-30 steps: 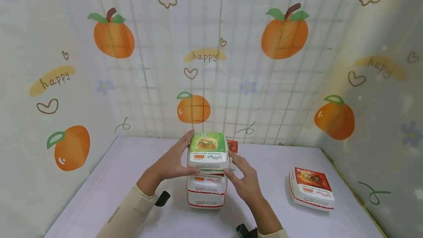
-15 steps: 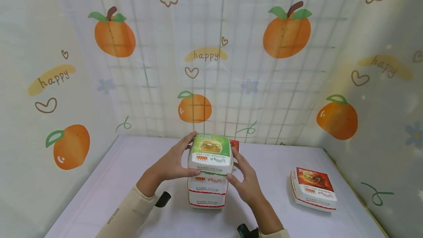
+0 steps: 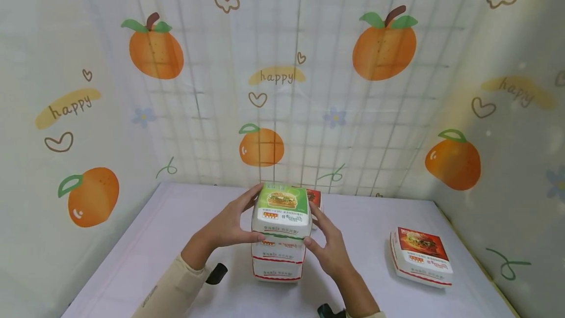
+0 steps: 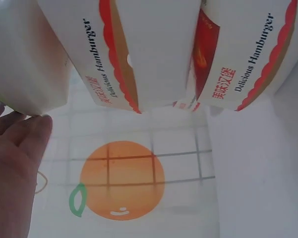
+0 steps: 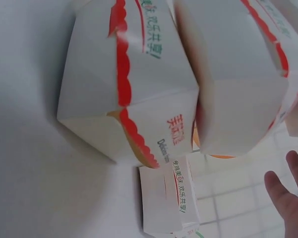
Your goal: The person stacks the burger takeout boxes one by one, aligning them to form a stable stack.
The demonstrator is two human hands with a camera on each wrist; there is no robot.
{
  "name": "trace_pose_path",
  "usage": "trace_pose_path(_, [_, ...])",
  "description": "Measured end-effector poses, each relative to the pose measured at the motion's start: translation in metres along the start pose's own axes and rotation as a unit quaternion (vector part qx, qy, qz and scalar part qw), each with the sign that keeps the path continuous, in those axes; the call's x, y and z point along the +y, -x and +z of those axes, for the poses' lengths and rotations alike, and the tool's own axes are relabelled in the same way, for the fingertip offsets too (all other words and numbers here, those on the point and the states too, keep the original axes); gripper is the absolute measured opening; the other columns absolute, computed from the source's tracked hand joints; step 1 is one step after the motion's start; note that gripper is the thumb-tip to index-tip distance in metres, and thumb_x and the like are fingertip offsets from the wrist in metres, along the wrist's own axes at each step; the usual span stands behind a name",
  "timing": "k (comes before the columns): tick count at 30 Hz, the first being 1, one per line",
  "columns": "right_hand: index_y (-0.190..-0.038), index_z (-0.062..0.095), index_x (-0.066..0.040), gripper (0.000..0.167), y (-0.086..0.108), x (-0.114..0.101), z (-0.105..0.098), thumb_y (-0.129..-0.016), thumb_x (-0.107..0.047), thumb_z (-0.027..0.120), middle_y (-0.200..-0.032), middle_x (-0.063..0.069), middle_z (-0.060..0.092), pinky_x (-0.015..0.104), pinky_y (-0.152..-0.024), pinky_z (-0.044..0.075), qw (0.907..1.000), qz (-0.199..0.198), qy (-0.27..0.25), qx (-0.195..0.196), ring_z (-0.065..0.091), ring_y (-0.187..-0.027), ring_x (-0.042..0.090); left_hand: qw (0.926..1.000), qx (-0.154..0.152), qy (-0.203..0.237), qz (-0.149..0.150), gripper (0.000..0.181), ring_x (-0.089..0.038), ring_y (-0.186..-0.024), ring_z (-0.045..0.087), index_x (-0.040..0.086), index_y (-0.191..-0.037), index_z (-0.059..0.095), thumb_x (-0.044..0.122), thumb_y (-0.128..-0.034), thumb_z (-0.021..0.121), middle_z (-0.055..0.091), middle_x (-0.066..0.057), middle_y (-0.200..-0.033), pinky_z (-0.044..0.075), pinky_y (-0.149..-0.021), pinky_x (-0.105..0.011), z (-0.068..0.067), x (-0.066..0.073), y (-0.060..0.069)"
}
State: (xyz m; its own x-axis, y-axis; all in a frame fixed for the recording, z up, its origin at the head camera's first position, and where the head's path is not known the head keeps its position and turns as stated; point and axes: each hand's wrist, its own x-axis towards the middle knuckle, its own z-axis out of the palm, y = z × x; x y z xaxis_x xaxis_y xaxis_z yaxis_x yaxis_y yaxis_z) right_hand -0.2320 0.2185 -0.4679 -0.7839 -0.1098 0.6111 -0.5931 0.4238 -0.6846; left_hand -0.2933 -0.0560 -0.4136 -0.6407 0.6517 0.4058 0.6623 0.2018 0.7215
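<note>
In the head view, a green-topped burger box (image 3: 282, 210) sits on a stack of two white boxes with red trim (image 3: 277, 261). My left hand (image 3: 225, 222) grips its left side, thumb at the front lower edge and fingers toward the back; the left wrist view shows those fingertips (image 4: 42, 121) against the box (image 4: 32, 59). My right hand (image 3: 331, 244) holds the right side, thumb at the front corner and index finger alongside. In the right wrist view its other fingers (image 5: 282, 186) are spread, apart from the lower boxes (image 5: 134, 74).
A red-topped box (image 3: 315, 198) stands behind the stack, partly hidden. Another red-topped box (image 3: 421, 256) lies at the right of the white table (image 3: 176, 220). A curtain printed with oranges (image 3: 203, 151) surrounds the table's back and sides.
The green-topped box has come down and slightly right onto the stack, and now lines up more closely with it. Both hands have moved down slightly with it.
</note>
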Motion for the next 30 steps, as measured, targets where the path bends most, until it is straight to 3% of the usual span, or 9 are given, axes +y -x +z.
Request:
trace_pose_path(5, [-0.152, 0.035, -0.026, 0.073, 0.001, 0.002, 0.0, -0.089, -0.053, 0.06, -0.152, 0.0, 0.038, 0.061, -0.099, 0.038, 1.0, -0.008, -0.003, 0.002, 0.038, -0.136, 0.03, 0.9998, 0.008, -0.013, -0.012, 0.109, -0.016, -0.136, 0.037, 0.027, -0.156, 0.017, 0.043, -0.0723, 0.084, 0.028, 0.014, -0.154, 0.031, -0.107, -0.052, 0.003, -0.001, 0.003])
trace_pose_path(12, [-0.153, 0.033, -0.025, 0.071, 0.004, 0.004, 0.001, -0.091, -0.051, 0.058, -0.153, 0.002, 0.037, 0.061, -0.099, 0.039, 0.9999, -0.004, -0.008, -0.01, 0.035, -0.138, 0.031, 0.9994, 0.015, -0.032, -0.003, 0.108, -0.011, -0.139, 0.029, 0.024, -0.156, 0.019, 0.046, -0.072, 0.083, 0.029, 0.013, -0.154, 0.034, -0.108, -0.045, 0.007, -0.007, 0.004])
trace_pose_path(22, [-0.154, 0.031, -0.025, 0.069, 0.006, 0.007, 0.003, -0.093, -0.049, 0.055, -0.153, 0.002, 0.037, 0.061, -0.097, 0.039, 0.9999, -0.003, -0.001, -0.013, 0.036, -0.136, 0.033, 0.9988, 0.023, -0.04, -0.016, 0.109, -0.009, -0.139, 0.029, 0.027, -0.156, 0.018, 0.049, -0.0713, 0.083, 0.028, 0.015, -0.154, 0.035, -0.107, -0.046, 0.01, -0.007, 0.007])
trace_pose_path(30, [-0.153, 0.032, -0.027, 0.069, 0.008, 0.009, 0.005, -0.093, -0.05, 0.055, -0.151, -0.001, 0.039, 0.06, -0.097, 0.04, 1.0, -0.004, 0.0, -0.005, 0.037, -0.137, 0.029, 0.9986, 0.024, -0.038, -0.026, 0.108, -0.014, -0.138, 0.032, 0.03, -0.156, 0.017, 0.051, -0.0717, 0.082, 0.027, 0.014, -0.155, 0.034, -0.106, -0.052, 0.012, -0.005, 0.01])
